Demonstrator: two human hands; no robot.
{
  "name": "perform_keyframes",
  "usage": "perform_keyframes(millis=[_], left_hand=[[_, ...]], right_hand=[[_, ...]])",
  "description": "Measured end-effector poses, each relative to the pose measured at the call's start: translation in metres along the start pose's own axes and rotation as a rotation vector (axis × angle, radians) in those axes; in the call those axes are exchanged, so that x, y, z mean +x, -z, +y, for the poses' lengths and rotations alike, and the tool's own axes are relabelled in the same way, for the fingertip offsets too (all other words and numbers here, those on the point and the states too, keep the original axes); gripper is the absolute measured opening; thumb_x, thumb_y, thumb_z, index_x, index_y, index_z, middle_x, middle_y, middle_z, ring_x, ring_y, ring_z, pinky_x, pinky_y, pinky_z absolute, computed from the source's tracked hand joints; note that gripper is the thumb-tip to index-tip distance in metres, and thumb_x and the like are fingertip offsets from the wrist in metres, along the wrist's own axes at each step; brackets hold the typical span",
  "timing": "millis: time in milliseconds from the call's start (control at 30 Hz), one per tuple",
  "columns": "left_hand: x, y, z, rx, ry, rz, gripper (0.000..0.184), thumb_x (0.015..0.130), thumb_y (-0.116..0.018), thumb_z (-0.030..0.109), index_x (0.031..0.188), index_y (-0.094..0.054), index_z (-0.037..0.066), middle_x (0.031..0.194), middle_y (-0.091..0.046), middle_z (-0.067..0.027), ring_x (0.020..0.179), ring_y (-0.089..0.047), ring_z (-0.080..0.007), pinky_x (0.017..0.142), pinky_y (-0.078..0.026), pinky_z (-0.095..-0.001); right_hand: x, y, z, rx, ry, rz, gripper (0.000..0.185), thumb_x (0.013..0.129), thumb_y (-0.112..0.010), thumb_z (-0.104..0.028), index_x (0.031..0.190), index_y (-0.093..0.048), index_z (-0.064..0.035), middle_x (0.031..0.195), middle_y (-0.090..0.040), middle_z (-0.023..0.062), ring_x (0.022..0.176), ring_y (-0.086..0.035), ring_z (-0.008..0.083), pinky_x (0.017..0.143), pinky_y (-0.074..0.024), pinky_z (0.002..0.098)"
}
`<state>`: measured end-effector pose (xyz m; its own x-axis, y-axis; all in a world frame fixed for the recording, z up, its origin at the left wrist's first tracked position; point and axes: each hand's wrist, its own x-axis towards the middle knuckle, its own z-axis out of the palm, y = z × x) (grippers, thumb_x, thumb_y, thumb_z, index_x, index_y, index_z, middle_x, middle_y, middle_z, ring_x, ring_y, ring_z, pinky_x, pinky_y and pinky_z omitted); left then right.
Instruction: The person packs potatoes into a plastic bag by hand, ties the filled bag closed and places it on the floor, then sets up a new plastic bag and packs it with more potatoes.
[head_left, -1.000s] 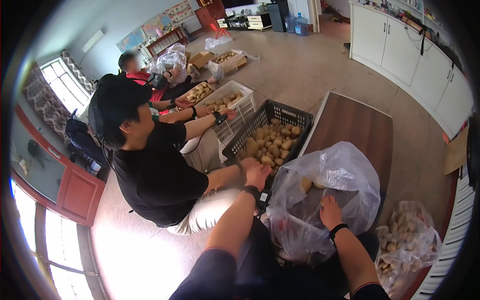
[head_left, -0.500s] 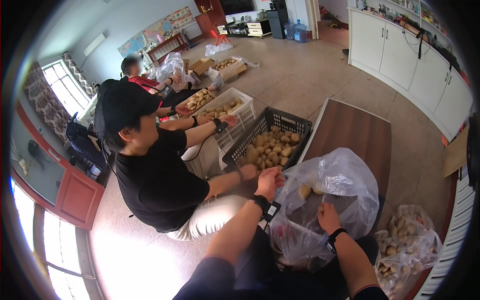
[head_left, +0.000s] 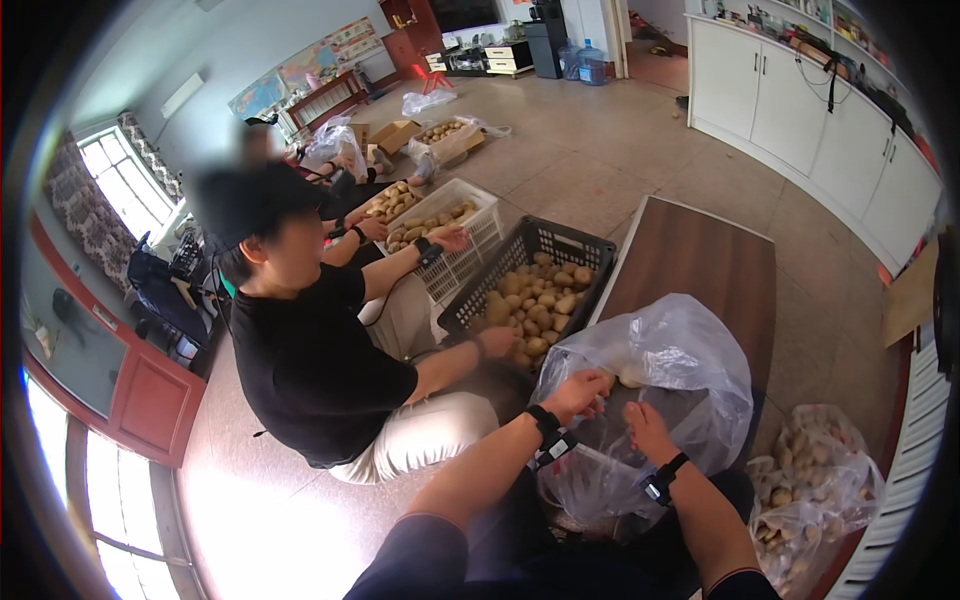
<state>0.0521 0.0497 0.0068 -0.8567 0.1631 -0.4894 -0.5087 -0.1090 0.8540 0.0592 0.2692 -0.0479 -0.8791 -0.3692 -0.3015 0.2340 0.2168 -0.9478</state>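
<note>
My left hand [head_left: 580, 396] is over the mouth of a clear plastic bag [head_left: 695, 345], its thumb and fingers apart beside the potatoes [head_left: 628, 380] lying in it. Whether its fingertips touch a potato is hard to see. To its right, my right hand [head_left: 648, 432] is inside the bag opening with curled fingers; what they hold, if anything, is hidden. The bag rests over the near end of a dark brown wooden board [head_left: 700, 260] and in front of my lap. Both wrists wear black bands with small devices.
A black crate of potatoes [head_left: 610, 250] stands left of the board. A co-worker in a black shirt [head_left: 310, 350] reaches into it. White crates [head_left: 480, 225] hold more potatoes farther back. A bag of potatoes [head_left: 815, 470] lies at right on the floor.
My left hand has moved right and down, from near the black crate's edge to the potatoes in the bag. My right hand has shifted slightly. The view has moved a little.
</note>
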Motion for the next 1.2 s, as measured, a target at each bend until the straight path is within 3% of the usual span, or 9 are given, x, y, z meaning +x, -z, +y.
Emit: perform_keyframes(millis=[267,333,367,500,567,800,967,1067,1200], left_hand=[[-0.005,-0.017,-0.004,0.103,0.146,-0.120,0.040,0.097,-0.056,0.038,0.119,-0.053,0.004,0.103,-0.063,-0.0098,0.072,-0.066,-0.0195,0.056,-0.055,-0.0303],[-0.004,-0.017,-0.003,0.078,0.155,-0.178,0.040,0.097,-0.056,0.037,0.118,-0.054,0.004,0.103,-0.064,-0.0097,0.073,-0.067,-0.0193,0.057,-0.055,-0.0297],[-0.005,-0.016,-0.004,0.057,0.151,-0.227,0.039,0.097,-0.056,0.037,0.118,-0.054,0.004,0.103,-0.064,-0.0096,0.073,-0.067,-0.0190,0.058,-0.056,-0.0292],[-0.006,-0.015,-0.004,0.081,0.130,-0.283,0.038,0.096,-0.056,0.035,0.118,-0.055,0.003,0.100,-0.065,-0.0090,0.074,-0.067,-0.0178,0.059,-0.056,-0.0281],[-0.010,-0.018,-0.001,0.139,0.104,-0.181,0.037,0.096,-0.057,0.032,0.117,-0.056,0.003,0.097,-0.066,-0.0086,0.074,-0.067,-0.0168,0.061,-0.055,-0.0282],[-0.005,-0.004,0.005,0.022,0.062,-0.179,0.036,0.092,-0.061,0.033,0.112,-0.059,0.003,0.096,-0.064,-0.0087,0.072,-0.065,-0.0162,0.059,-0.054,-0.0284],[-0.007,0.017,0.021,-0.253,-0.071,-0.023,0.025,0.097,-0.054,0.025,0.112,-0.058,0.005,0.097,-0.063,-0.0087,0.072,-0.061,-0.0184,0.063,-0.050,-0.0315],[-0.008,0.034,0.030,-0.377,-0.121,0.062,0.025,0.100,-0.049,0.026,0.113,-0.055,0.006,0.097,-0.063,-0.0097,0.070,-0.059,-0.0178,0.060,-0.049,-0.0307],[-0.005,0.062,0.030,-0.560,-0.192,0.212,0.031,0.103,-0.045,0.034,0.113,-0.053,0.006,0.094,-0.063,-0.0103,0.067,-0.056,-0.0177,0.058,-0.048,-0.0311]], right_hand=[[-0.010,-0.004,-0.023,0.187,-0.034,-0.145,0.029,0.100,-0.052,-0.034,0.105,-0.058,-0.0059,0.067,-0.049,-0.0022,0.050,-0.044,0.0063,0.045,-0.0396,0.0244],[-0.002,-0.006,-0.007,0.148,0.078,-0.193,0.024,0.101,-0.050,-0.029,0.106,-0.057,-0.0064,0.065,-0.047,-0.0032,0.051,-0.043,0.0059,0.046,-0.0387,0.0237],[0.001,-0.001,-0.001,0.092,0.098,-0.258,0.022,0.102,-0.048,-0.021,0.113,-0.056,-0.0037,0.077,-0.054,-0.0009,0.056,-0.048,0.0065,0.051,-0.0437,0.0230],[-0.006,-0.006,-0.016,0.083,0.126,-0.254,0.023,0.102,-0.049,-0.020,0.116,-0.056,-0.0035,0.083,-0.057,-0.0006,0.062,-0.051,0.0060,0.055,-0.0443,0.0225],[-0.001,-0.005,-0.004,0.109,0.148,-0.281,0.032,0.100,-0.052,-0.020,0.128,-0.052,-0.0030,0.090,-0.061,0.0022,0.065,-0.052,0.0068,0.056,-0.0439,0.0227],[0.001,-0.003,0.002,0.096,0.123,-0.155,0.027,0.100,-0.052,-0.018,0.120,-0.056,-0.0004,0.092,-0.063,0.0028,0.068,-0.055,0.0077,0.059,-0.0469,0.0235],[0.006,0.002,0.014,-0.244,0.154,0.018,0.033,0.093,-0.062,-0.021,0.120,-0.058,-0.0020,0.103,-0.065,0.0141,0.084,-0.065,0.0252,0.073,-0.0537,0.0345],[0.014,0.007,0.024,-0.531,0.294,0.115,0.035,0.089,-0.065,-0.020,0.119,-0.057,-0.0047,0.113,-0.061,0.0168,0.101,-0.062,0.0326,0.085,-0.0513,0.0405],[0.020,0.005,0.013,-0.565,0.305,0.184,0.040,0.085,-0.066,-0.018,0.122,-0.054,-0.0064,0.121,-0.054,0.0178,0.113,-0.056,0.0367,0.092,-0.0476,0.0455]])
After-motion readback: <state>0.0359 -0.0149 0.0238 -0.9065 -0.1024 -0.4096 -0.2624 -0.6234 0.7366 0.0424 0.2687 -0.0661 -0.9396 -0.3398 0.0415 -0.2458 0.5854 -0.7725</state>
